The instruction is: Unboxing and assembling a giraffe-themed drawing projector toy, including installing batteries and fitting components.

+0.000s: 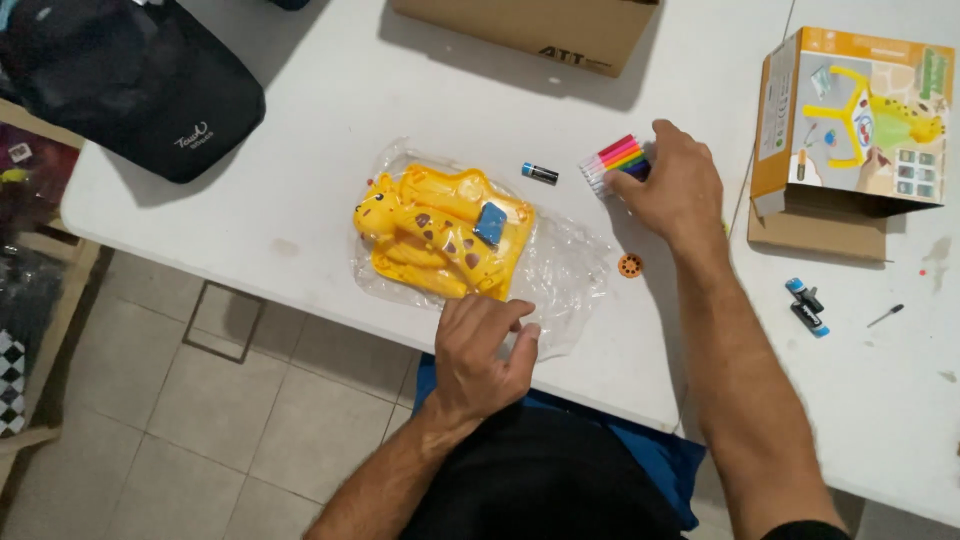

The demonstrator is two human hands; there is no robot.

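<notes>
From the head camera I see my left hand [478, 348] at about 6 o'clock, lying palm down on the near edge of a clear plastic bag [560, 270], fingers loosely curled and pressing the film; it grips nothing that I can make out. Inside that bag, just toward 11 o'clock of the hand, lies a yellow giraffe-shaped toy [440, 235] with brown spots and a small blue block [490, 222] resting on it.

My right hand [672, 185] is out at about 1 o'clock, fingers bent down over a bundle of coloured markers [615, 160], touching their right end; I cannot tell whether it has closed on them. At 9 o'clock of the markers lies 1 battery [539, 173], black with a blue tip. A small orange round piece [630, 265] sits at 6 o'clock of the right hand, beside the wrist.

All of it rests on a white table [300, 180]. At 3 o'clock stands an orange toy box [850, 120], open at the bottom, with 1 more battery [806, 306] and a small screwdriver [885, 316] below it. A black bag [130, 85] lies at 10 o'clock, a brown cardboard box [540, 30] at 12.
</notes>
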